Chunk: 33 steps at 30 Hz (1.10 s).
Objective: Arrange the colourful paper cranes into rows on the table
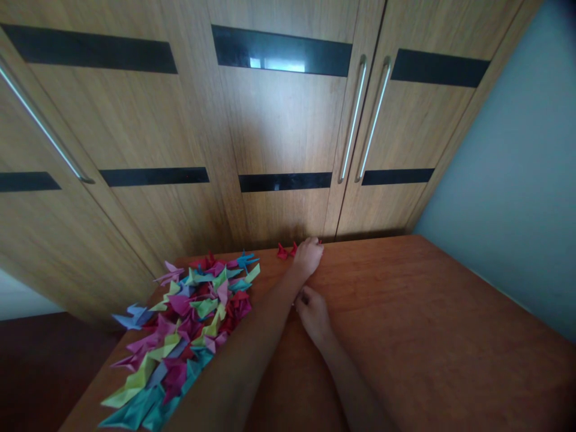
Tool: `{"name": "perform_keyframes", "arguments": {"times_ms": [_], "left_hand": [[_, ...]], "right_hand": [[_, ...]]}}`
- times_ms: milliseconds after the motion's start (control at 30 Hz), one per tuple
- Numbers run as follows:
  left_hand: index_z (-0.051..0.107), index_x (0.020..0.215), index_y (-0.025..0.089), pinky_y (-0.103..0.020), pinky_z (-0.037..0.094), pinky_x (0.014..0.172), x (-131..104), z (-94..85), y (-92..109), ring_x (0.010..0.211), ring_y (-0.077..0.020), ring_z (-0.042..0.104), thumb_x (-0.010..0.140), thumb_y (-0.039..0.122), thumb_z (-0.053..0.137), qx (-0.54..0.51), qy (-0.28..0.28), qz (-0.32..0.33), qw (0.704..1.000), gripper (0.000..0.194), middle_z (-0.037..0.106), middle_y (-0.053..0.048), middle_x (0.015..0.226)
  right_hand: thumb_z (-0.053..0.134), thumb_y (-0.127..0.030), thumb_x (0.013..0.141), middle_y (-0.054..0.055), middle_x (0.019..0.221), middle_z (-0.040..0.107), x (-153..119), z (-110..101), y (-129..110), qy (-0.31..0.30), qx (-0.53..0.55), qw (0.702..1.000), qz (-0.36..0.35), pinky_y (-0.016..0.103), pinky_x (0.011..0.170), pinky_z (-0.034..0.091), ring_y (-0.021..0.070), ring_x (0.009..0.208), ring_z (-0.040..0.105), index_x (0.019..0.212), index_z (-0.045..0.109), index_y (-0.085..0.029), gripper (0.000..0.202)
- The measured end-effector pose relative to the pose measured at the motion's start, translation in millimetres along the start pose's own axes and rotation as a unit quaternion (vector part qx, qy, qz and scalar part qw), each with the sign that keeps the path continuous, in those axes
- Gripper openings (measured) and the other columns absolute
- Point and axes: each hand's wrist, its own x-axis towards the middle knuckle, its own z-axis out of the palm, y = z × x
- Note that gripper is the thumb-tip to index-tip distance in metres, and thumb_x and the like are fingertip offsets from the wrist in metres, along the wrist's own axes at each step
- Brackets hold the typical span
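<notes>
My left hand (309,255) reaches to the far edge of the table, its fingers curled closed around a red folded paper piece (320,242), of which only a bit shows. Just left of it, two small red folded paper pieces (282,252) stand near the edge, one partly behind the hand. Closer to me, my right hand (314,309) is pinched together beside my left wrist. A small pale spot shows at its fingertips; what it holds is too small to make out. Many colourful origami cranes (204,309) lie crowded on the left of the table.
The reddish-brown wooden table (405,312) ends against a wooden wardrobe (283,120) with black strips and metal handles (353,120). A pale wall (508,180) runs along the right side. The table's left edge drops to a dark floor (54,360).
</notes>
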Motion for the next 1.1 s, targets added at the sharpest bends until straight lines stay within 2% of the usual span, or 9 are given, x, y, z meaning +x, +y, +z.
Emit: {"name": "perform_keyframes", "arguments": {"times_ms": [167, 233, 333, 500, 633, 733, 833, 967, 1100], "left_hand": [[0.068, 0.088, 0.016, -0.034, 0.045, 0.082, -8, -15.8, -3, 0.093, -0.0221, 0.054, 0.087, 0.019, 0.049, -0.01, 0.013, 0.0, 1.0, 0.019, 0.058, -0.01, 0.093], [0.068, 0.088, 0.017, -0.033, 0.044, 0.084, -17, -30.3, -8, 0.092, -0.0214, 0.054, 0.087, 0.019, 0.049, -0.015, 0.021, -0.001, 1.0, 0.019, 0.059, -0.009, 0.092], [0.068, 0.088, 0.019, -0.032, 0.044, 0.085, -43, -62.8, -20, 0.093, -0.0208, 0.055, 0.086, 0.019, 0.049, -0.02, 0.032, 0.001, 0.999, 0.019, 0.061, -0.007, 0.091], [0.067, 0.095, 0.02, -0.03, 0.045, 0.084, -125, -124.6, -45, 0.09, -0.0194, 0.059, 0.087, 0.023, 0.049, -0.036, 0.049, 0.007, 0.998, 0.02, 0.064, -0.006, 0.092], [0.066, 0.099, 0.022, -0.031, 0.047, 0.086, -209, -149.9, -63, 0.095, -0.0204, 0.061, 0.087, 0.028, 0.048, -0.033, 0.059, -0.059, 0.996, 0.023, 0.066, -0.005, 0.099], [0.067, 0.099, 0.023, -0.032, 0.05, 0.082, -265, -150.8, -74, 0.094, -0.0219, 0.063, 0.085, 0.033, 0.048, -0.018, 0.056, -0.119, 0.991, 0.025, 0.067, -0.005, 0.102], [0.067, 0.101, 0.023, -0.032, 0.052, 0.079, -304, -143.7, -82, 0.092, -0.0224, 0.063, 0.086, 0.035, 0.047, 0.0, 0.056, -0.156, 0.986, 0.028, 0.067, -0.006, 0.102], [0.065, 0.105, 0.023, -0.033, 0.052, 0.079, -336, -131.0, -86, 0.092, -0.0224, 0.063, 0.087, 0.037, 0.046, 0.013, 0.071, -0.167, 0.983, 0.029, 0.066, -0.006, 0.101], [0.063, 0.106, 0.024, -0.032, 0.052, 0.081, -349, -113.5, -79, 0.095, -0.0216, 0.062, 0.086, 0.035, 0.05, 0.009, 0.114, -0.165, 0.98, 0.026, 0.064, -0.006, 0.104]], "right_hand": [[0.044, -0.018, 0.071, -0.001, 0.065, 0.062, 0, -1, -2, -0.016, 0.023, 1.0, -0.008, 0.024, 0.061, 0.042, 0.0147, 0.063, 0.057, 0.066, 0.059, -0.02, 0.015], [0.045, -0.019, 0.072, -0.001, 0.066, 0.063, 0, -1, -1, -0.014, 0.03, 0.999, -0.001, 0.024, 0.061, 0.042, 0.0144, 0.062, 0.057, 0.072, 0.061, -0.02, 0.016], [0.048, -0.023, 0.074, -0.001, 0.066, 0.063, 1, 0, 3, -0.01, 0.035, 0.999, 0.001, 0.024, 0.06, 0.043, 0.0144, 0.061, 0.058, 0.077, 0.062, -0.02, 0.015], [0.049, -0.027, 0.077, -0.001, 0.066, 0.064, -1, -2, 5, -0.017, 0.015, 1.0, -0.015, 0.025, 0.062, 0.043, 0.0153, 0.064, 0.059, 0.078, 0.062, -0.02, 0.014], [0.05, -0.032, 0.078, 0.0, 0.066, 0.064, -2, -3, 6, -0.021, -0.006, 1.0, -0.018, 0.025, 0.061, 0.043, 0.0153, 0.062, 0.059, 0.077, 0.062, -0.02, 0.017], [0.05, -0.035, 0.079, 0.0, 0.065, 0.064, -3, -3, 9, -0.026, -0.021, 0.999, -0.024, 0.026, 0.06, 0.043, 0.0152, 0.061, 0.058, 0.076, 0.062, -0.02, 0.02], [0.049, -0.037, 0.08, 0.0, 0.066, 0.064, -3, -4, 12, -0.031, -0.024, 0.999, -0.033, 0.026, 0.061, 0.044, 0.0155, 0.063, 0.059, 0.077, 0.062, -0.02, 0.021], [0.048, -0.036, 0.08, 0.001, 0.068, 0.064, -5, -5, 12, -0.041, -0.03, 0.998, -0.046, 0.026, 0.062, 0.044, 0.0158, 0.064, 0.058, 0.079, 0.062, -0.02, 0.022], [0.047, -0.035, 0.08, 0.002, 0.07, 0.065, -8, -5, 10, -0.045, -0.061, 0.995, -0.06, 0.027, 0.064, 0.045, 0.0168, 0.066, 0.06, 0.08, 0.062, -0.02, 0.021]]}}
